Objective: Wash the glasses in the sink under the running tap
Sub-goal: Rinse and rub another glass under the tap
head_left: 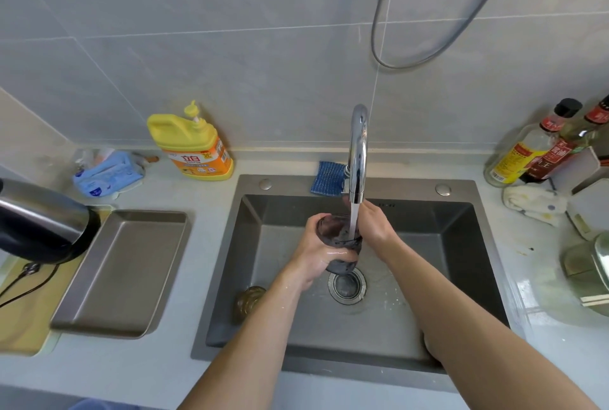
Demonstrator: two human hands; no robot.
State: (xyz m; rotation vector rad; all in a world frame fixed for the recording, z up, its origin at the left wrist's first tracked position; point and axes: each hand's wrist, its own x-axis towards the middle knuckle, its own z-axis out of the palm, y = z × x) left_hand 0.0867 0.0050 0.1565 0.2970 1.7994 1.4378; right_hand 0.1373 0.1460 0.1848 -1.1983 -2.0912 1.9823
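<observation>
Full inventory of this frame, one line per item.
sink: 1, grey steel, centre
tap: 1, chrome, running, back edge
dark glass: 1, purplish, held under the tap
amber glass: 1, sink floor, near-left corner
tray: 1, grey metal, counter left
detergent bottle: 1, yellow-orange, behind tray
scrub pad: 1, blue, back ledge
kettle: 1, steel-black, far left
sauce bottles: at least 3, mixed, counter right
left hand: grips the dark glass
right hand: at the glass's rim, fingers hidden
</observation>
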